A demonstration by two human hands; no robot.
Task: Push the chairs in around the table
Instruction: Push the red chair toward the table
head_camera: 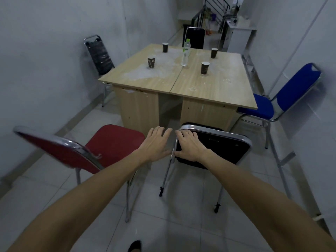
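White walls and pale floor tiles (181, 224) boxed in a small room, with a wood-grain table (209, 84) sitting in the middle, its top blotchy with whitish marks.

Right hand (190, 144) was flat on the backrest of the black chair (223, 148), fingers spread over the padding near the chrome rail, thumb hooked round the left edge of the frame. Left hand (156, 142) was open too, fingers loosely together, hanging in the gap just beside that chair's frame. Couldn't tell if it was actually touching the metal.

That black chair stood close to the table's near side, right half, not tucked under. Next to it on the left was the red chair (101, 144), turned at an angle and well back from the table. Blue chair (283, 95) sat at the right side with its seat just under the edge. Another dark chair (99, 55) was over by the left wall, and one more (194, 37) at the far end.

On the tabletop were four dark paper cups (205, 67) and a clear water bottle (185, 52) with a green cap, upright near the seam.
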